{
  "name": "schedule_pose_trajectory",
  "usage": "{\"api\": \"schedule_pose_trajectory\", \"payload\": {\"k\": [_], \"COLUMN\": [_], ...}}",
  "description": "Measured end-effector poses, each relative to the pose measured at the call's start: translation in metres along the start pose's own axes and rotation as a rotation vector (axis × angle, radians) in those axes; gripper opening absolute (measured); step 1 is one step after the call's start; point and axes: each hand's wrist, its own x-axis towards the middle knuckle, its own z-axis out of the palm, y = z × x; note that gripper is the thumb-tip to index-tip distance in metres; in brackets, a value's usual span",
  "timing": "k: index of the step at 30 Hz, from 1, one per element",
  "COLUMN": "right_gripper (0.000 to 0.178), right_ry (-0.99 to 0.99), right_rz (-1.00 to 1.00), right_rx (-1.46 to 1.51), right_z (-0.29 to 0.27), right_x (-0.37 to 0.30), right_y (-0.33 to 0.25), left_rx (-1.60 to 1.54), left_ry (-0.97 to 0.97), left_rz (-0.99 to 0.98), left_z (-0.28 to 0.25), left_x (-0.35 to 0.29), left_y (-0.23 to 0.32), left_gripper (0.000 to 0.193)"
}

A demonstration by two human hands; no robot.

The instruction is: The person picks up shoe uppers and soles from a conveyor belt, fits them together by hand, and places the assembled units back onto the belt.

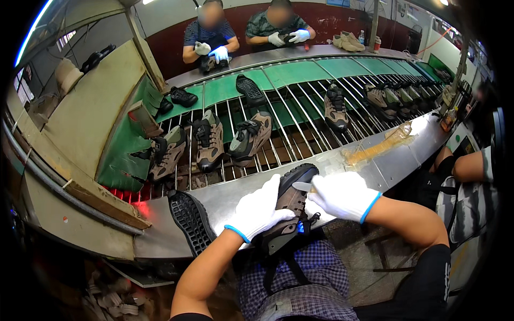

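Note:
A brown and black lace-up shoe [292, 203] lies over the near edge of the metal ledge in front of me. My left hand [261, 208], in a white glove with a blue cuff, is closed round its side. My right hand [342, 196], gloved alike, grips a small tool with a flat, rounded pale blade [302, 186]. That blade points left, over the shoe near its sole edge; whether it touches cannot be told. The tool's handle is hidden in the glove. Left of the shoe, a loose black sole [190, 222] lies tread up on the ledge.
Beyond the ledge [375, 163] runs a rack of metal rods [284, 134] with several brown shoes [210, 140] on it. A black sole [250, 90] rests on the green sheet behind. Two gloved people [211, 43] work across the line. At right, another person's arm [471, 166] shows.

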Motion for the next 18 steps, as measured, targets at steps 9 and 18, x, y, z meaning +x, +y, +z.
{"api": "schedule_pose_trajectory", "payload": {"k": [9, 18], "right_gripper": [0.034, 0.039], "right_ry": [0.115, -0.028], "right_rz": [0.078, 0.141], "right_rx": [0.330, 0.124], "right_z": [0.033, 0.024], "right_x": [-0.013, 0.001], "right_y": [-0.011, 0.044], "left_rx": [0.036, 0.115], "left_ry": [0.005, 0.507], "left_rz": [0.066, 0.319], "left_z": [0.002, 0.006], "left_x": [0.000, -0.056], "left_y": [-0.003, 0.012], "left_gripper": [0.107, 0.077]}}
